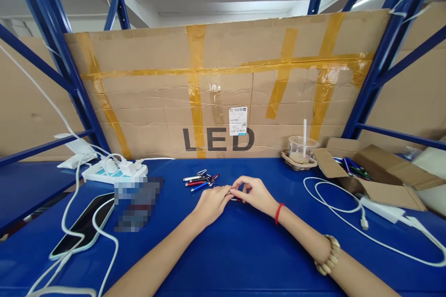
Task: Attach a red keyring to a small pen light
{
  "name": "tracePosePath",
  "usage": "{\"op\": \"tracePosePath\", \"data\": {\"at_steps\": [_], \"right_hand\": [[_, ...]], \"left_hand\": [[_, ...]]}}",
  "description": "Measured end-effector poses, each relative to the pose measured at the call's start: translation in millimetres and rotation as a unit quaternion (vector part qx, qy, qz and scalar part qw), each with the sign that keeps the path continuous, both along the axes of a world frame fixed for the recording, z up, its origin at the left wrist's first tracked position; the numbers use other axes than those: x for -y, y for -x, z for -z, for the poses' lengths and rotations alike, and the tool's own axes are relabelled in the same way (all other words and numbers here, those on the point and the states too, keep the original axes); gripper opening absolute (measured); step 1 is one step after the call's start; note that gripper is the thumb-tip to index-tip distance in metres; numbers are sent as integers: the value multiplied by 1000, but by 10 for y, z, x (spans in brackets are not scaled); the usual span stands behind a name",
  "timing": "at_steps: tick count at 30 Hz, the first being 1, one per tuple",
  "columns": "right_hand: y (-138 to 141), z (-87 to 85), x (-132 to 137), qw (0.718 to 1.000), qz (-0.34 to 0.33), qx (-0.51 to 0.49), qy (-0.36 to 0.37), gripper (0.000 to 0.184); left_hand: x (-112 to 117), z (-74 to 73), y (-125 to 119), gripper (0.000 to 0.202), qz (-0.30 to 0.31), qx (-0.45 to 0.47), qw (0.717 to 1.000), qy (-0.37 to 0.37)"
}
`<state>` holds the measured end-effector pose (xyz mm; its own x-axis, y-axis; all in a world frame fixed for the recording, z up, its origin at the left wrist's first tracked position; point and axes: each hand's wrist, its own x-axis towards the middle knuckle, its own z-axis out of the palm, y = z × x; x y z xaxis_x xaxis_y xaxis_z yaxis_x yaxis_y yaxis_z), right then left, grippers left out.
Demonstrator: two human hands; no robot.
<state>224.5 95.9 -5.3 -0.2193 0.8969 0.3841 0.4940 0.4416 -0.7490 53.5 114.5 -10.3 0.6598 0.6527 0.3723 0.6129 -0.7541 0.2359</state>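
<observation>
My left hand (212, 204) and my right hand (257, 196) meet over the middle of the table, fingertips pinched together. Between them is a small thing mostly hidden by the fingers; a bit of red shows just under the right fingertips. Just beyond my left hand lie several slim metal tubes with clips, like keychain flashlights: a silver one (190, 178), a red one (194, 184) and a blue one (200, 187) can be told apart. A small metal clip (202, 172) sticks up at their far end.
On the right, an open cardboard box (393, 195) holds several coloured tubes, near a white cable (334, 209) and a plastic cup (299, 147) with a straw. A power strip (104, 171) and phone (85, 225) lie left. A cardboard wall (156, 106) stands behind.
</observation>
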Motion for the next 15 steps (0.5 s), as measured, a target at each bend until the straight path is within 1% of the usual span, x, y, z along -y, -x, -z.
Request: {"op": "tracePosePath", "data": {"at_steps": [6,10,15], "right_hand": [[9,-14,2,1000,8,22,8,25],[3,-4,1,1000,7,25,15,24],[7,-15,13,1000,8,27,8,24]], "left_hand": [[15,-16,16,26,-4,-11,1000,-19],[12,-2,12,26,-9,-19,999,-28],[-1,20,4,27,-11,-19,1000,-17]]}}
